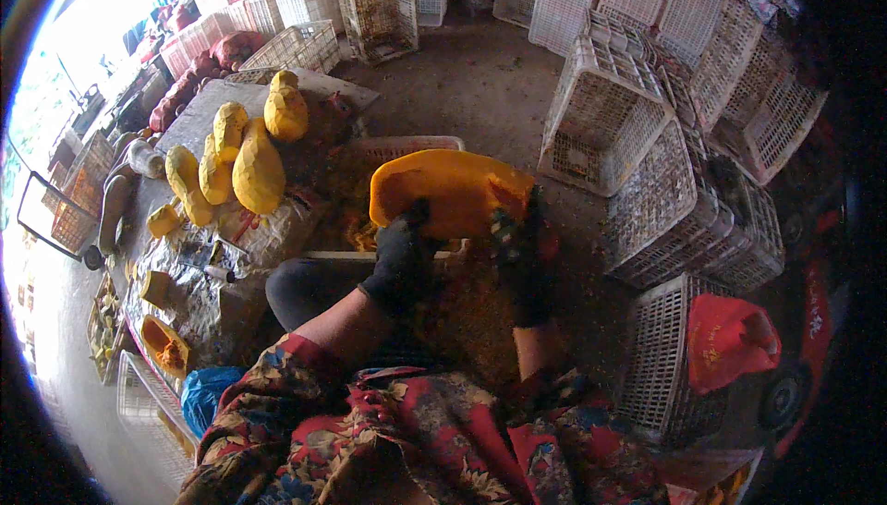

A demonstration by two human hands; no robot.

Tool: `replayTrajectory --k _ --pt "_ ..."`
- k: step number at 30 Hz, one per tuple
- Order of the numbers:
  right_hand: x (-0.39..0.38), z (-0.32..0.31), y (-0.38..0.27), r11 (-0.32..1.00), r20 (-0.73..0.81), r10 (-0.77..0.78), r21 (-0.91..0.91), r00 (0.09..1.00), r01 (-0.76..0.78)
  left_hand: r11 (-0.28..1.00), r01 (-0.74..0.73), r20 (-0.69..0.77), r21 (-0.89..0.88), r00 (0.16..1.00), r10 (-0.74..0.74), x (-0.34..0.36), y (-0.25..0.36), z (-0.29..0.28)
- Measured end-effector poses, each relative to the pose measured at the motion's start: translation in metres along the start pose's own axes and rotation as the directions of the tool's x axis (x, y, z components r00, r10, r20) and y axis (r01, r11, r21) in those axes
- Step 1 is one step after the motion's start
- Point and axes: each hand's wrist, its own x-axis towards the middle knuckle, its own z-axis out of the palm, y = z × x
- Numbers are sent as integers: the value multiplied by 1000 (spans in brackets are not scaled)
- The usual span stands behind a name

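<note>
A large hollowed half of an orange squash (451,186) is held up in front of me, above a crate (407,144). My left hand (404,260), in a dark glove, grips its lower left edge. My right hand (519,251), gloved too, closes on its right end. Orange scraps (360,232) show in the crate under the squash. On the low table to the left stand and lie several peeled yellow squashes (259,177). Nearer me, a cut squash piece (164,346) has stringy pulp inside.
A plastic sheet (208,265) covers part of the table (199,117). Dirty plastic crates (647,200) are stacked at the right, with a red bag (730,343) on one. More crates (379,20) stand at the back. A blue plastic bag (208,394) lies by my left elbow.
</note>
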Motion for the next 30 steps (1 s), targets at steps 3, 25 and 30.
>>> replayTrajectory --k 3,25,30 --pt "-12 29 17 998 -128 25 58 991 -17 980 -30 127 195 992 5 -2 4 -2" --pt "-5 31 -30 970 -143 -205 -160 968 181 648 -141 155 749 987 35 -25 31 -4" --pt "16 0 20 996 18 -11 -88 1000 13 978 198 9 -58 980 -198 -25 38 -6"
